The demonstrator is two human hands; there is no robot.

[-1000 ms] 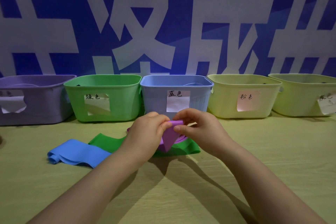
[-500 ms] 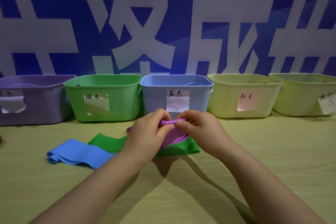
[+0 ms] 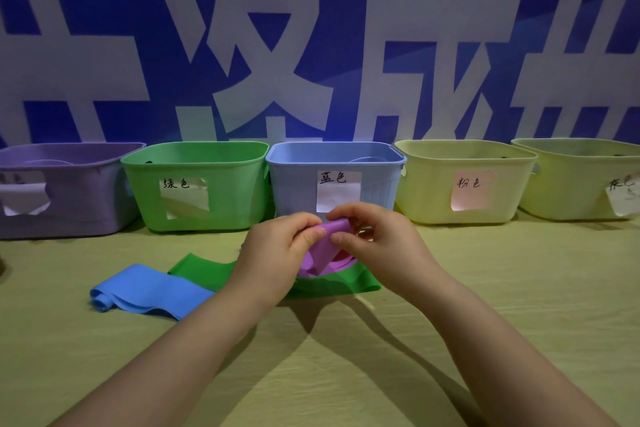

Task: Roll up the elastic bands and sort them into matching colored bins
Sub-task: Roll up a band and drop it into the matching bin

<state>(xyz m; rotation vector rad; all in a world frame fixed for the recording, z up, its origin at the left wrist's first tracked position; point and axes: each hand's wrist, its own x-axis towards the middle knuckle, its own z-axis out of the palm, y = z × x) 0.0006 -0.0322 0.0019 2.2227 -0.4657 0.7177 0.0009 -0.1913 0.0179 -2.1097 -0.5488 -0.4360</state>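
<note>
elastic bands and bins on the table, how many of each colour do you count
purple elastic band: 1
green elastic band: 1
blue elastic band: 1
purple plastic bin: 1
green plastic bin: 1
blue plastic bin: 1
pale yellow plastic bins: 2
total: 8

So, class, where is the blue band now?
Head view: the blue band lies on the table left of centre, in front of the green bin, its right end meeting the green band.
</note>
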